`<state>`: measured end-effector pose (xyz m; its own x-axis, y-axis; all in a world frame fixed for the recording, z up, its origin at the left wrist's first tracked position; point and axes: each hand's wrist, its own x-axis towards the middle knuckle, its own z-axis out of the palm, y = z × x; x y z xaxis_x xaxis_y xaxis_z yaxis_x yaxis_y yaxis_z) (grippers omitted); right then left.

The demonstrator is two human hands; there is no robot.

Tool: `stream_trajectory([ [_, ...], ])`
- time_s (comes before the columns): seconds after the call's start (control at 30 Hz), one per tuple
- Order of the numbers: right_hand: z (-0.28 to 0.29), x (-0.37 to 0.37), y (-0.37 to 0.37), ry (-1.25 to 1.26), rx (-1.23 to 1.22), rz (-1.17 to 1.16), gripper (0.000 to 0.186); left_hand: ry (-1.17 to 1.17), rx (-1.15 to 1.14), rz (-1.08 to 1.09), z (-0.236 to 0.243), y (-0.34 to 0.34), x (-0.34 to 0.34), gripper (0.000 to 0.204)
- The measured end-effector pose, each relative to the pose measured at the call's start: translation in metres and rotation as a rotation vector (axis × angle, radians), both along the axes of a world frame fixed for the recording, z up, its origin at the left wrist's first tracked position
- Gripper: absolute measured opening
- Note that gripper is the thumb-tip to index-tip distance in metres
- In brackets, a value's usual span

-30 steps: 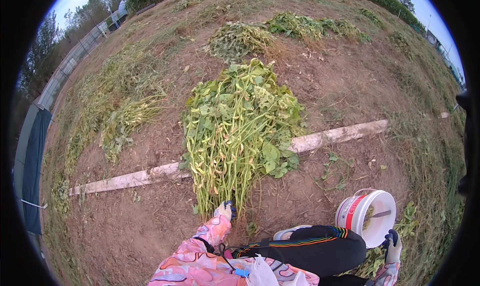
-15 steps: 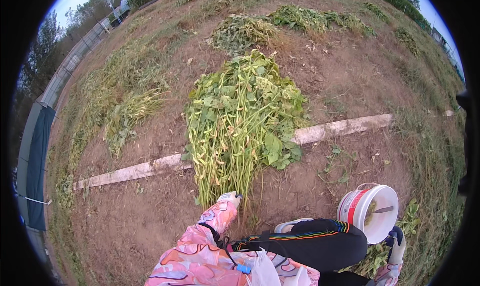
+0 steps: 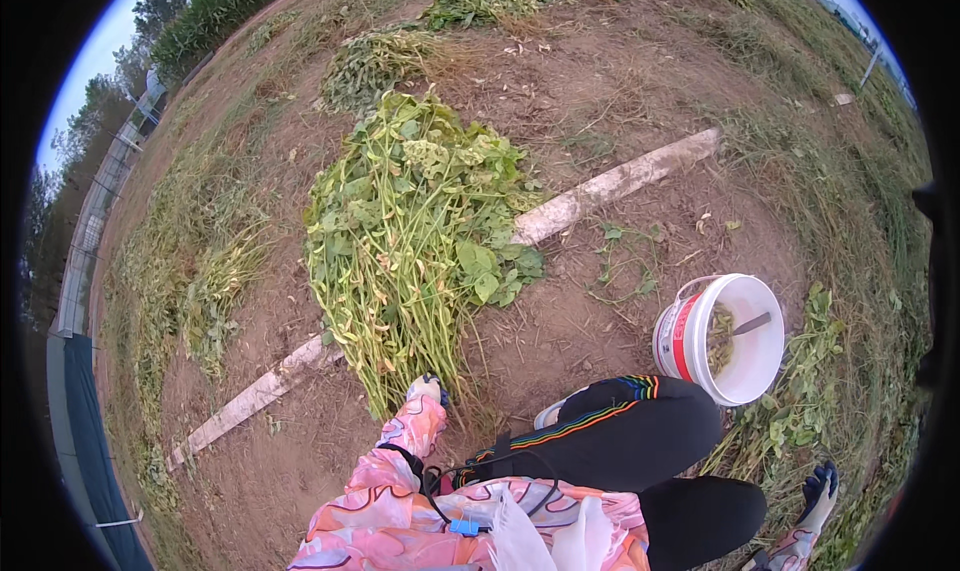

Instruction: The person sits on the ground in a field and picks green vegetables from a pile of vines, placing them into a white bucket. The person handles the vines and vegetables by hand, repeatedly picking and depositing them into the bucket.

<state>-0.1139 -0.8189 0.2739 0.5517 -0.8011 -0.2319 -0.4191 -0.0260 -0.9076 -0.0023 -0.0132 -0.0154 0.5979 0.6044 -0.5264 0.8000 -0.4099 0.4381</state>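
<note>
My left hand (image 3: pixel 428 389), in a white glove with dark fingers, is closed at the lower stems of a large heap of pulled bean plants (image 3: pixel 405 241). Its fingertips are partly hidden against the stems. The heap has green leaves and many yellowish pods. At the lower right, my right hand (image 3: pixel 820 491), gloved the same way, is held low over the grass with its dark fingers stretched out and nothing in them. Beyond my knee a white bucket (image 3: pixel 745 371) with a red band leans on its side, mouth toward the right. Some greenish pods (image 3: pixel 719 336) and a flat-bladed tool (image 3: pixel 752 323) are inside.
A pale, dirt-streaked beam (image 3: pixel 630 183) crosses the soil and passes behind the heap. More plants (image 3: pixel 790 406) lie right of the bucket, with further piles (image 3: pixel 380 63) at the back. My bent leg in black trousers (image 3: pixel 620 431) is between my hands. A fence stands far left.
The view has turned, so the scene sits tilted. My right hand has come away from the bucket's rim, down and to the right. My left hand stays at the stems.
</note>
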Motion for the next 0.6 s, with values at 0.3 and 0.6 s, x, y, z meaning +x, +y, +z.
stream_trajectory([
  [0.3,-0.184,-0.142,0.054,-0.075,0.420,-0.470,0.027,-0.663,-0.189,0.451,0.027,0.042,0.033,0.044],
  [0.6,-0.252,-0.209,0.131,0.176,0.391,-0.458,0.010,-1.006,-0.445,-0.088,0.187,-0.100,0.192,0.035],
])
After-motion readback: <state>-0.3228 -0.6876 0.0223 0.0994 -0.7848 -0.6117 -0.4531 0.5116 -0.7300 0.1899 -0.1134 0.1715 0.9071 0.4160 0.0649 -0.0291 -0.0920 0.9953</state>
